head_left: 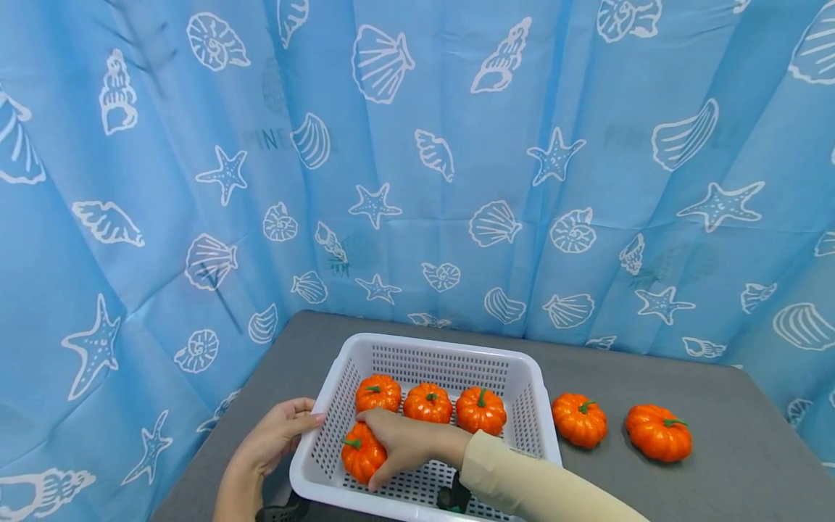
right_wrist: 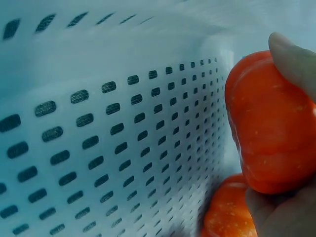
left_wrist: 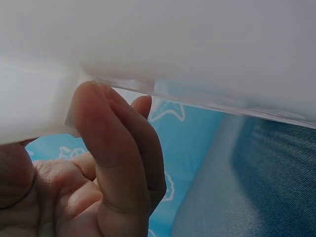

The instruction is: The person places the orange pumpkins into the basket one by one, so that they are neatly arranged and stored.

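Observation:
A white perforated plastic basket (head_left: 450, 349) holds several small orange pumpkins with green stems. Three of them, such as the middle pumpkin (head_left: 428, 403), sit in a row along its back half. In the front left of the basket my right hand (head_left: 407, 442) grips another pumpkin (head_left: 362, 454), thumb on one side and fingers on the other; the right wrist view shows this gripped pumpkin (right_wrist: 271, 123) close up. My left hand (head_left: 282, 433) holds the basket's left rim, thumb over the top. In the left wrist view, curled fingers (left_wrist: 116, 148) reach under the rim.
Right of the basket, two more pumpkins lie on the grey table (head_left: 626, 391): a nearer pumpkin (head_left: 579, 420) and a farther pumpkin (head_left: 659, 433). A blue shell-print curtain (head_left: 417, 254) hangs behind the table and along its left side.

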Demonstrator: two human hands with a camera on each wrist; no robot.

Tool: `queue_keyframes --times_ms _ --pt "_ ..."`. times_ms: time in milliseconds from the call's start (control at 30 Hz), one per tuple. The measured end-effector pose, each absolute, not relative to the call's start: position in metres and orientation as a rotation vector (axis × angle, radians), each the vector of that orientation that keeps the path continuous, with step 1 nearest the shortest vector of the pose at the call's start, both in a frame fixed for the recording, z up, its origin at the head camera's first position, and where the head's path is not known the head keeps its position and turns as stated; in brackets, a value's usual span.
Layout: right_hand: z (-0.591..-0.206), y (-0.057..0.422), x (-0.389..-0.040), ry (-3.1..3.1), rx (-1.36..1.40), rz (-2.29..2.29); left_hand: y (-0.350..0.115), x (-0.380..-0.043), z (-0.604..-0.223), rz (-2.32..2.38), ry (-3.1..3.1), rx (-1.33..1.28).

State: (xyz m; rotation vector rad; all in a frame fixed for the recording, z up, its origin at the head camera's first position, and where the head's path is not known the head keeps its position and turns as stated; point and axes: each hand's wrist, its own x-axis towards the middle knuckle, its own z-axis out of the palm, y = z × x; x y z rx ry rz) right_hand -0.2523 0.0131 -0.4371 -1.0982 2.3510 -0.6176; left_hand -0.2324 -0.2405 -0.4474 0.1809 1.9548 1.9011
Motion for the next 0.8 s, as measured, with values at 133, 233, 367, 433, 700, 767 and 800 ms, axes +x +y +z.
queue_keyframes --times_ms 133,233,367,433,700,767,800 --pt "-0.439 0.010 -0.252 2.342 -1.098 -0.597 -0.240 -0.232 -0.447 1.900 1.967 0.182" --pt "-0.441 0.007 -0.252 2.339 -1.105 -0.579 -0.240 -0.232 -0.447 1.900 1.969 0.186" --pt "-0.445 0.006 -0.252 2.329 -1.100 -0.582 -0.240 -0.231 -0.446 1.898 1.973 0.185" --pt "-0.447 0.006 -0.253 2.321 -1.093 -0.593 -0.240 -0.231 -0.445 1.898 1.977 0.180" --pt "-0.450 0.005 -0.253 2.312 -1.083 -0.597 -0.239 -0.231 -0.445 1.897 1.987 0.166" --pt "-0.450 0.005 -0.252 2.314 -1.074 -0.595 -0.239 -0.231 -0.446 1.899 1.988 0.165" --pt "-0.451 0.005 -0.252 2.314 -1.069 -0.598 -0.239 -0.231 -0.446 1.899 1.988 0.164"
